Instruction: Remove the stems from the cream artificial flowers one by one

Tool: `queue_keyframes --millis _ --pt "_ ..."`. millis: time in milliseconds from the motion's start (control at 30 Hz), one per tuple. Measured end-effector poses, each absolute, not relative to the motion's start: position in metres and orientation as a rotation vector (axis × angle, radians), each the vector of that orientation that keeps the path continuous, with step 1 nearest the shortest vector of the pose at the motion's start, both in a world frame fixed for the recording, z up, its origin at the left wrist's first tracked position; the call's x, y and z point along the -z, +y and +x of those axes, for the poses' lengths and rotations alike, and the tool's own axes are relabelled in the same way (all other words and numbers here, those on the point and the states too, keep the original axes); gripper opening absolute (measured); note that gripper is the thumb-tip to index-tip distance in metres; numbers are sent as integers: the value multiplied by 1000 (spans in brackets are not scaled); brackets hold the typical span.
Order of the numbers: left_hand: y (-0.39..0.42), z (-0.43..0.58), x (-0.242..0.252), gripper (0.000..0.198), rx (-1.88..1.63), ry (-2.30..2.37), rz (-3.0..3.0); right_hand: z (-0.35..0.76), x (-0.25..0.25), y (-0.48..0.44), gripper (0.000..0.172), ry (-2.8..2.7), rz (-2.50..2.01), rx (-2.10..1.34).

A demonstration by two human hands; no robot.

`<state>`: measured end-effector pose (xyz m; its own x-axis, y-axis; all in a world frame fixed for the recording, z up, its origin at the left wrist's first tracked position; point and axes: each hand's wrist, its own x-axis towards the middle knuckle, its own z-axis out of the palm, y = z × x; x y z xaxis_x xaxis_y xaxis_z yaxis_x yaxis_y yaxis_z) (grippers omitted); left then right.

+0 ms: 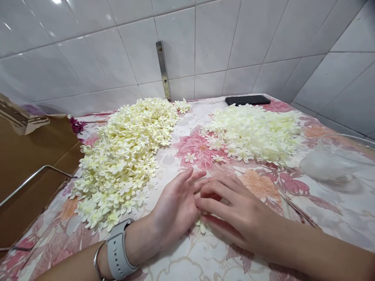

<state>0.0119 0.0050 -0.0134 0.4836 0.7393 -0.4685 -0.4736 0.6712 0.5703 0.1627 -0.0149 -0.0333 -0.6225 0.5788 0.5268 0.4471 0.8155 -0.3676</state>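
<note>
My left hand (177, 207) is turned palm up, its thumb raised and fingers stretched out, partly hidden behind the other hand. Across its palm reaches my right hand (234, 210), fingers bent and drawn together. Pale petals of a small artificial flower (201, 227) poke out beneath the right fingertips; most of that flower is covered. A big heap of cream-yellow artificial flowers (129, 152) lies left of my hands. Farther right is a second pile of whiter flower pieces (258, 132). Just ahead of my fingers rests a single loose flower (190, 157).
A floral tablecloth (181, 257) covers the table. An opened cardboard box (43, 156) with a bent metal rod (32, 175) stands at left. A black phone (247, 100) lies near the tiled wall (216, 39). A clear plastic bag (328, 162) sits at right.
</note>
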Motion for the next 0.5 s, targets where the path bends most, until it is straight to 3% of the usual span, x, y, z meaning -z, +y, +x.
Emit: queue_keyframes --millis 133,333,500 --pt "4 11 13 22 -851 811 574 169 30 -15 8 -2342 -743 -300" --pt "9 5 12 17 -953 888 800 170 26 -17 15 -2542 -821 -337" --pt "10 3 11 9 -905 1009 944 172 24 -11 15 -2216 -1031 -696"
